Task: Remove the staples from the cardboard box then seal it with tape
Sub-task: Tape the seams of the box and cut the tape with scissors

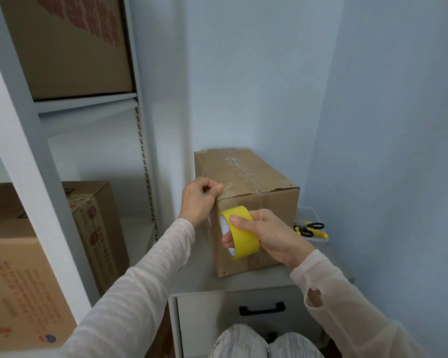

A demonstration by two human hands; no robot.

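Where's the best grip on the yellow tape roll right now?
Grip the yellow tape roll across its band from the right, thumb on the outer face, fingers through the core, as the right hand does. It stands on edge before the cardboard box, core open leftward.

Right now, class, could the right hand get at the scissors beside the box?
Probably yes: the scissors lie just beyond the right hand with nothing between, though it grips the tape roll.
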